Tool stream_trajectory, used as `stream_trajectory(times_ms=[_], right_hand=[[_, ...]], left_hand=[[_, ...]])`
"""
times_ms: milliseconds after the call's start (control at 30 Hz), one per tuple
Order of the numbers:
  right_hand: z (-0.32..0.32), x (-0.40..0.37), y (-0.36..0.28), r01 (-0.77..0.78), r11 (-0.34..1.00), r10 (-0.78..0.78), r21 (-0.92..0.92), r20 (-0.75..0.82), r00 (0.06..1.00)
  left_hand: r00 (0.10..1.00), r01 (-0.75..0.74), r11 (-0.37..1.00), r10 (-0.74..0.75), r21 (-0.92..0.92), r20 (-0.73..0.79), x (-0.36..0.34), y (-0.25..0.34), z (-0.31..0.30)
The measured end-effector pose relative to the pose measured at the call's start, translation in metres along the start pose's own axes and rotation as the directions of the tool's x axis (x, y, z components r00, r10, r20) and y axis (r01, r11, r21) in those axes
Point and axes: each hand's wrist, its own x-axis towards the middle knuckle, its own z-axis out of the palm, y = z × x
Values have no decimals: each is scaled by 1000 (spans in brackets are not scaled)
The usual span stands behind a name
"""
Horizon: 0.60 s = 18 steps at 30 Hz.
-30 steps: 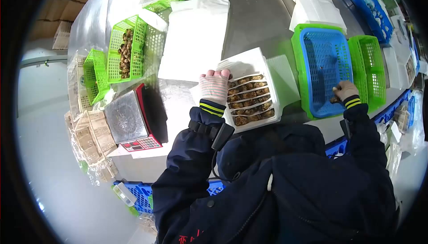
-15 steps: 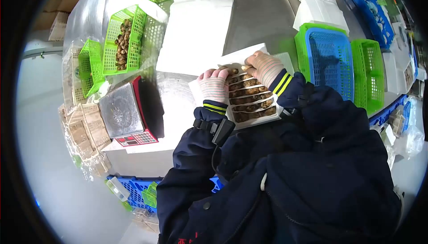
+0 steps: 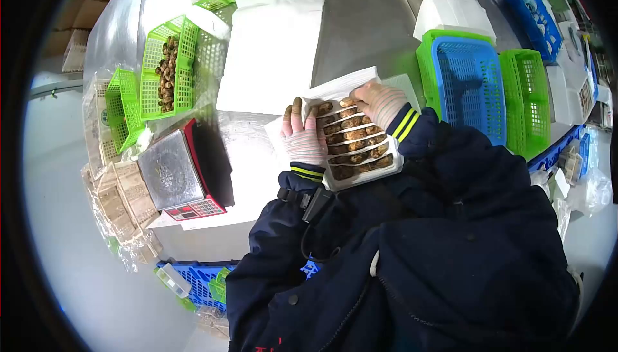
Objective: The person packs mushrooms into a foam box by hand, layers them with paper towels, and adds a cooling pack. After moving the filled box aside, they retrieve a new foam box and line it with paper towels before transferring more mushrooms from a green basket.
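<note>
A white tray (image 3: 340, 183) lies in front of me, holding rows of brown, mottled mushroom-like pieces (image 3: 355, 134) parted by white strips. My left hand (image 3: 304, 138), in a striped glove with bare or stained fingertips, rests at the tray's left edge. Its fingers are spread and hold nothing. At the far end of the tray my right hand (image 3: 381, 102), gloved the same way, has its fingertips closed on a mushroom-like piece (image 3: 348, 102) in the top row. Part of that piece is hidden under the fingers. Another piece (image 3: 326, 107) lies to its left in that row.
On the left stand a scale (image 3: 170, 170) with a red body and a green basket (image 3: 187, 62) of small brown pieces. White sheets (image 3: 270, 49) lie beyond the tray. A blue basket (image 3: 467, 88) inside a green one is at the right, beside another green basket (image 3: 524, 101).
My left hand has come off the top row to the tray's left edge, its fingers now spread. My right hand stays at the top row. The whole view has shifted slightly.
</note>
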Motion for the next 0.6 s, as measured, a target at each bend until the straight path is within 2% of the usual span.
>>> stream_trajectory(times_ms=[100,167,233,267,300,333,367,400,433,500,567,600], right_hand=[[-4,0,-11,-99,995,96,34,66,993],[14,-1,3,37,983,-24,177,-75,997],[24,-7,13,206,962,-172,181,-187,967],[30,-5,16,254,935,-194,246,-246,950],[34,-6,18,253,927,-182,276,-258,949],[23,-14,15,216,936,-148,279,-244,958],[38,-7,22,184,929,-122,320,-205,971],[26,-20,23,188,940,-134,285,-198,971],[31,-25,34,153,931,-90,331,-198,976],[-36,-79,49,120,769,17,629,-207,978],[-39,-115,128,160,933,-8,323,-426,905],[-61,-141,148,-74,926,214,370,-352,911]], left_hand=[[1000,-9,1000,9,-5,16,0,1,-2],[999,-33,999,33,25,19,-1,2,-4],[999,-27,994,23,107,40,0,5,-6],[998,-62,989,64,133,-9,-1,1,1],[998,-62,988,61,139,13,-1,1,3],[998,-57,978,52,200,31,-3,0,7],[997,-40,982,28,183,67,-6,1,5],[994,-59,990,46,130,103,-5,1,4],[994,-65,985,50,158,98,-7,3,4],[983,-63,971,20,232,182,-7,7,-5],[981,-129,948,78,292,180,-6,9,-7],[976,-135,946,77,294,203,-4,13,-11]])
